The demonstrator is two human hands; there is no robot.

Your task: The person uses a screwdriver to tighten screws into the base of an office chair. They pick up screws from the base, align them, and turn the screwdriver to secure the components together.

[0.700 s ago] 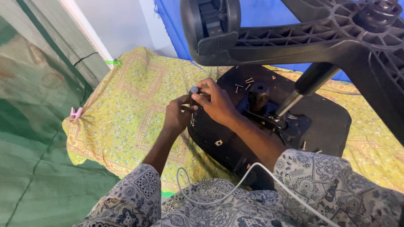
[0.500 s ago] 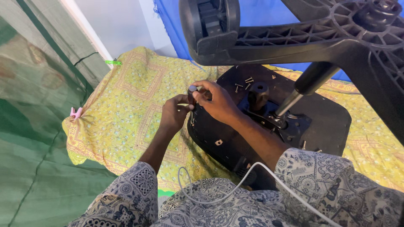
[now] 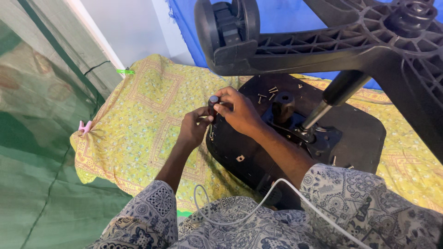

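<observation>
We hold the small dark tool tight in our right hand at the black seat's edge. Our left hand pinches it below. Keep it straight and turn slowly.

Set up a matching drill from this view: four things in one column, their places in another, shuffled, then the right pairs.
Things:
1. loose screws
2. pink clip
3. caster wheel
4. white cable

Places:
A. at the end of the chair-base arm, top of the view
B. on the upturned black seat pan
C. across the patterned clothing at the bottom
D. on the left edge of the yellow cloth

Pairs: 1-B, 2-D, 3-A, 4-C
</observation>
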